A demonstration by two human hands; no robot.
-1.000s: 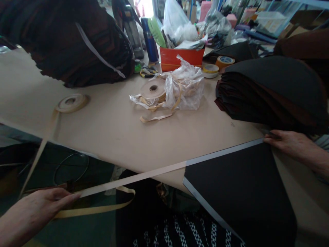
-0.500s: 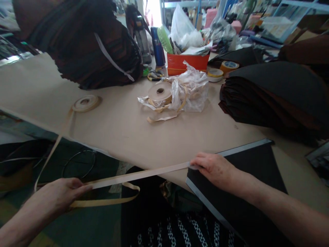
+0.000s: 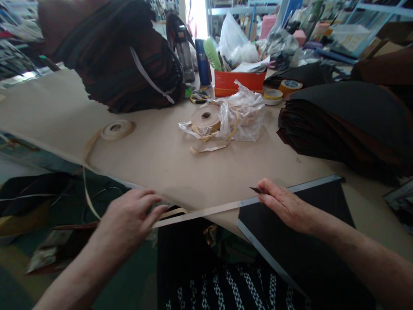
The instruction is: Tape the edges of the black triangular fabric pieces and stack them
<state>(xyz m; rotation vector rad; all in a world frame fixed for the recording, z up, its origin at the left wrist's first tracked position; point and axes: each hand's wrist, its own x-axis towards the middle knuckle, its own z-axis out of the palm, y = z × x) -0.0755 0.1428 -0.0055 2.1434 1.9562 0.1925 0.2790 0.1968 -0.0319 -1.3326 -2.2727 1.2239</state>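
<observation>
My right hand (image 3: 284,202) pinches a small dark pointed blade (image 3: 255,190) between thumb and fingers, above the edge of a black sheet (image 3: 309,241). Pale grey strips line two edges of that sheet. From its top left corner a cream tape (image 3: 206,212) runs leftward past the table edge. My left hand (image 3: 127,217) hovers by the tape's left part, thumb and fingers apart; the tape passes below the thumb. More of the tape loops behind this hand and leads up to a tape roll (image 3: 116,130) lying on the table.
Another tape roll (image 3: 205,117) lies partly in a clear plastic bag (image 3: 248,116) mid-table. Stacks of dark sheets stand at left (image 3: 122,64) and right (image 3: 342,120). Behind are a red box (image 3: 238,84), a blue bottle (image 3: 203,62) and yellow-handled scissors (image 3: 200,96). The table's front edge slants across.
My left hand has let go of the tape and moved right and up, and the tape now hangs slacker. My right hand has lifted slightly right, showing the blade's tip.
</observation>
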